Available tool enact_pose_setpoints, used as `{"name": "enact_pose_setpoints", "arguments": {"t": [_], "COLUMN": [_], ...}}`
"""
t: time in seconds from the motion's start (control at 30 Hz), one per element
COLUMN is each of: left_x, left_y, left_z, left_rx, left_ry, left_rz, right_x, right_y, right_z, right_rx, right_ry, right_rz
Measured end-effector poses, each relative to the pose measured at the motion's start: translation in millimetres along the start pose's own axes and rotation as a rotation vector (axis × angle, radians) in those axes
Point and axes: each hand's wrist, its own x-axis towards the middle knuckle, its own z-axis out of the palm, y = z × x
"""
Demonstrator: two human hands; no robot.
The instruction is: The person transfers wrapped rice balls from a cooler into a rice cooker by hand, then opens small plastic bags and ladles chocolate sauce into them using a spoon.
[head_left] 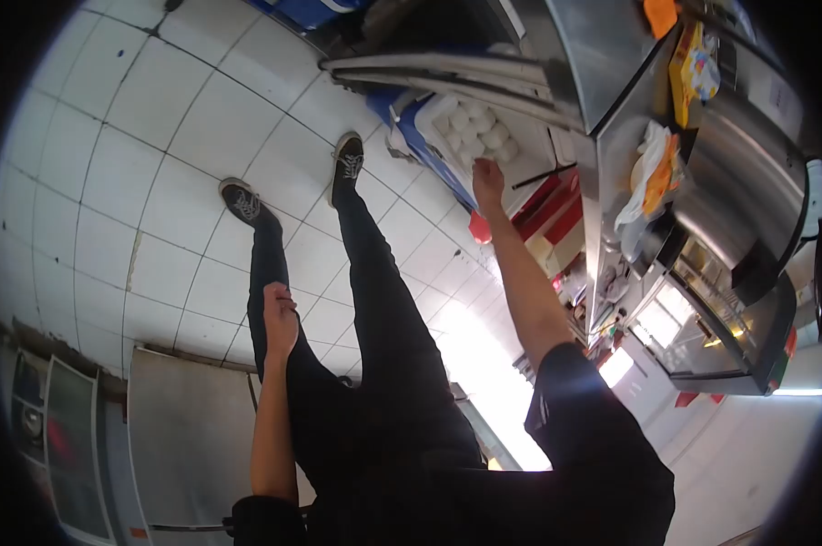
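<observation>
My left hand (280,314) hangs in front of my left leg, its fingers loosely curled with nothing visible in them. Stretched out further forward, my right hand (488,180) is closed in a fist, and no object shows in it. From this angle it overlaps the near edge of a white tub (518,171) that holds several white round balls (473,129), which look like dough. Whether the hand touches the tub cannot be made out. A thin dark stick (544,176) lies just right of the hand, beside red boxes (552,209).
White tiles (147,191) cover the floor under my dark shoes (348,159). Along the right runs a steel counter (602,55) with an orange-and-white cloth (655,177) and a glass-fronted warmer (702,318). Metal-framed cabinets (188,437) stand at lower left. Metal bars (447,68) jut out near the tub.
</observation>
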Motion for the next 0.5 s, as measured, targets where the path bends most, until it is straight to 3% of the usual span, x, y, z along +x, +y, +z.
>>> {"name": "enact_pose_setpoints", "arguments": {"t": [0.03, 0.1, 0.17, 0.33, 0.43, 0.47, 0.5], "left_x": [-6, -7, -13, -24, -16, -11, -1], "left_y": [9, 2, -7, -42, -53, -71, -60], "left_z": [-2, -5, 4, 50, 89, 101, 118], "left_rx": [-0.127, -0.257, -0.306, -0.280, -0.075, -0.089, -0.088], "left_ry": [-0.028, -0.063, -0.075, -0.080, -0.072, -0.074, -0.082], "left_rz": [-0.224, -0.414, -0.528, -0.566, -0.475, -0.337, -0.337], "right_x": [11, 43, 69, 117, 136, 148, 167], "right_y": [19, 49, 60, 83, 111, 142, 141], "right_z": [6, 27, 41, 81, 110, 129, 131], "right_rx": [0.004, 0.039, 0.048, 0.094, -0.034, -0.120, -0.139], "right_ry": [-0.033, -0.090, -0.191, -0.235, -0.313, -0.285, -0.414], "right_rz": [0.070, 0.182, 0.148, -0.002, -0.196, -0.273, -0.218]}}
